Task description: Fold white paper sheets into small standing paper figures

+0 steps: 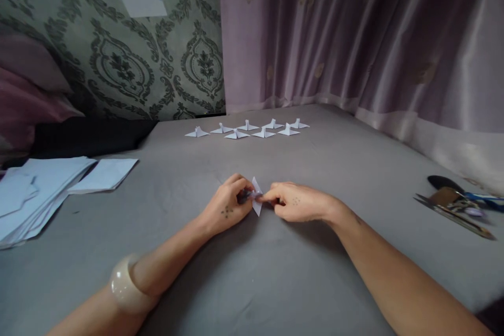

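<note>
A small folded piece of white paper is pinched between both hands low over the grey bed sheet. My left hand grips its left side with curled fingers. My right hand pinches its right side with thumb and fingertips. A cream bangle sits on my left forearm. Much of the paper is hidden by my fingers.
Several finished white paper figures stand in two rows farther back on the sheet. Stacks of white paper sheets lie at the left edge. Scissors and dark items rest at the right. A curtain and patterned wall close the back.
</note>
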`<move>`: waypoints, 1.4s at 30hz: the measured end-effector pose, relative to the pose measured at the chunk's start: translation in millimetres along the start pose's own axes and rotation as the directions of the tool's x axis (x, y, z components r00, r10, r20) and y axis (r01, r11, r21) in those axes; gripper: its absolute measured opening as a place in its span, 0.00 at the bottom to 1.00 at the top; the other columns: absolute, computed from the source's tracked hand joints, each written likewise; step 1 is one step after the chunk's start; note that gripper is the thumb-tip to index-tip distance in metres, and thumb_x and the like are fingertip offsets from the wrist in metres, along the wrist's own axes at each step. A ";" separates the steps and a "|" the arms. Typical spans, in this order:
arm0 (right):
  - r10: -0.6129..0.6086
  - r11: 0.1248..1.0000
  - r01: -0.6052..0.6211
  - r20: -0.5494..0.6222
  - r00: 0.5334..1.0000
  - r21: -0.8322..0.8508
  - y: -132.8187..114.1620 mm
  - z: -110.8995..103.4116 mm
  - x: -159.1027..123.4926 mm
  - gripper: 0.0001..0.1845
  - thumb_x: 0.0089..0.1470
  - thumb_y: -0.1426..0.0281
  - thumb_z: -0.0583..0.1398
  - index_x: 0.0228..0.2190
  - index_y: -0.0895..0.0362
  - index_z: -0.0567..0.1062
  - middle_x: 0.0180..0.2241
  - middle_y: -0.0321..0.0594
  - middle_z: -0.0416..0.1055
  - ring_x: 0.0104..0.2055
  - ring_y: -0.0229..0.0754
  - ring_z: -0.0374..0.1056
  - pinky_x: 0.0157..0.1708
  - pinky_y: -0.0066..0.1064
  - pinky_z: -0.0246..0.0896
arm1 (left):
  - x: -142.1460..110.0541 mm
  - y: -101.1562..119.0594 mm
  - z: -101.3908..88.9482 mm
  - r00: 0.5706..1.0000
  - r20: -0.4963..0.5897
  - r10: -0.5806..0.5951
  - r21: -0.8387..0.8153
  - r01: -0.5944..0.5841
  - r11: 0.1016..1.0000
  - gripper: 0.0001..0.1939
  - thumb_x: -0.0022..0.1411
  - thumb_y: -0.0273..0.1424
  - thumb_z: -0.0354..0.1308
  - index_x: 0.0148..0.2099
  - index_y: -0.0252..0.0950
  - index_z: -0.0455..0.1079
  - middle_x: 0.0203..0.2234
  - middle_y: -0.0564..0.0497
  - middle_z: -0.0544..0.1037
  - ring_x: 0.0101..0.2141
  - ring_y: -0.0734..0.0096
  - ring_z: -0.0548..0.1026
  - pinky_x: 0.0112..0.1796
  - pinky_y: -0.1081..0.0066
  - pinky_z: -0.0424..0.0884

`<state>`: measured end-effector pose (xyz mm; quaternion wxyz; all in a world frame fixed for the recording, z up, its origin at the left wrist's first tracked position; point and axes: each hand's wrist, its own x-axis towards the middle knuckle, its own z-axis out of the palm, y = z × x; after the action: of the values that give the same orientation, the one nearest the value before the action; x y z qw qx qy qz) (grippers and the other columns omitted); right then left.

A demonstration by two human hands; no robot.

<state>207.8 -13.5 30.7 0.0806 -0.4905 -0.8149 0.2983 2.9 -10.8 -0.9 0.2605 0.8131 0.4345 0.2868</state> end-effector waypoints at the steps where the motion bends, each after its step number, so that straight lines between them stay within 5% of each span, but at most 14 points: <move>1: -0.014 0.999 0.013 0.046 0.999 0.036 0.8 -2.8 -0.4 0.20 0.40 0.77 0.56 0.34 0.49 0.80 0.27 0.33 0.73 0.25 0.34 0.64 0.26 0.23 0.54 | 1.1 -2.8 1.2 1.000 0.025 -0.002 0.014 0.002 1.000 0.06 0.57 0.27 0.51 0.35 0.36 0.69 0.32 0.50 0.69 0.29 0.74 0.67 0.31 0.73 0.63; 3: -0.045 0.994 0.028 0.157 0.986 0.110 3.5 -10.4 -0.5 0.20 0.42 0.76 0.55 0.35 0.51 0.80 0.27 0.33 0.74 0.25 0.34 0.64 0.26 0.23 0.54 | 3.1 -6.8 2.0 0.998 0.061 -0.008 0.044 0.005 0.999 0.07 0.60 0.29 0.51 0.33 0.36 0.70 0.33 0.50 0.71 0.30 0.73 0.69 0.33 0.73 0.63; 5: -0.017 0.991 -0.002 0.142 0.990 0.134 6.3 -17.4 1.1 0.17 0.45 0.74 0.55 0.35 0.53 0.80 0.26 0.33 0.74 0.25 0.34 0.64 0.26 0.24 0.55 | 4.1 -8.1 1.2 0.996 0.087 -0.003 0.060 -0.002 0.998 0.09 0.61 0.30 0.50 0.32 0.36 0.71 0.34 0.49 0.72 0.32 0.72 0.70 0.35 0.73 0.63; 9: -0.023 0.982 0.052 -0.157 0.987 0.184 7.2 -14.2 10.7 0.11 0.50 0.70 0.56 0.32 0.56 0.79 0.30 0.36 0.75 0.31 0.35 0.67 0.31 0.24 0.57 | 4.1 -6.4 -0.9 0.996 0.084 0.006 0.078 -0.013 0.997 0.11 0.63 0.29 0.49 0.36 0.38 0.73 0.37 0.49 0.74 0.35 0.70 0.72 0.38 0.72 0.64; 11: -0.083 0.975 0.124 -0.217 0.973 0.182 4.9 -3.2 15.9 0.09 0.50 0.68 0.58 0.32 0.56 0.78 0.33 0.36 0.74 0.32 0.34 0.67 0.32 0.24 0.58 | 4.7 -5.9 -1.3 0.998 0.067 0.003 0.089 -0.009 0.996 0.11 0.63 0.28 0.49 0.38 0.38 0.74 0.37 0.49 0.75 0.37 0.69 0.72 0.38 0.72 0.65; 16: -0.074 0.996 0.087 -0.280 0.957 0.033 2.9 23.2 21.2 0.08 0.46 0.66 0.63 0.31 0.55 0.77 0.32 0.36 0.72 0.31 0.35 0.65 0.30 0.26 0.54 | 8.2 -6.8 -1.2 0.999 0.019 -0.034 0.110 0.032 0.993 0.09 0.61 0.26 0.52 0.37 0.37 0.74 0.36 0.48 0.75 0.38 0.67 0.72 0.39 0.71 0.65; 23: -0.045 0.999 0.045 -0.347 0.937 -0.006 10.5 33.0 27.5 0.07 0.56 0.70 0.57 0.32 0.54 0.76 0.32 0.36 0.72 0.34 0.37 0.66 0.33 0.27 0.53 | 10.9 -10.1 -2.0 0.993 -0.001 -0.120 0.130 0.119 0.984 0.06 0.60 0.31 0.55 0.36 0.37 0.72 0.33 0.50 0.74 0.32 0.71 0.71 0.34 0.73 0.65; 32: -0.109 0.957 0.006 -0.340 0.934 -0.290 -0.6 35.3 13.7 0.10 0.60 0.75 0.50 0.32 0.58 0.70 0.36 0.42 0.69 0.35 0.39 0.66 0.27 0.29 0.48 | 10.1 -9.0 -2.8 0.998 0.036 0.043 0.116 -0.047 0.992 0.10 0.65 0.31 0.49 0.37 0.35 0.71 0.35 0.47 0.73 0.37 0.70 0.71 0.40 0.71 0.66; 37: -0.049 0.995 0.069 -0.242 0.969 0.075 11.4 24.6 17.2 0.07 0.53 0.75 0.55 0.32 0.56 0.73 0.34 0.39 0.71 0.32 0.37 0.66 0.30 0.27 0.54 | 7.4 -3.7 -4.7 0.990 0.132 -0.057 0.074 0.047 0.996 0.07 0.61 0.29 0.50 0.38 0.35 0.69 0.34 0.49 0.71 0.33 0.71 0.70 0.35 0.72 0.66; 42: 0.199 0.808 -0.005 -0.265 0.944 0.589 28.2 21.0 24.6 0.12 0.45 0.75 0.55 0.33 0.57 0.74 0.28 0.37 0.71 0.27 0.35 0.64 0.26 0.25 0.56 | 5.1 3.4 -8.3 0.985 0.060 -0.161 -0.001 0.161 0.987 0.14 0.55 0.26 0.53 0.45 0.37 0.69 0.36 0.50 0.71 0.35 0.71 0.69 0.37 0.71 0.65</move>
<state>207.7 8.4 -6.2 0.3384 -0.5268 -0.6334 0.4547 1.4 -6.6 8.4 0.2979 0.7828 0.4899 0.2417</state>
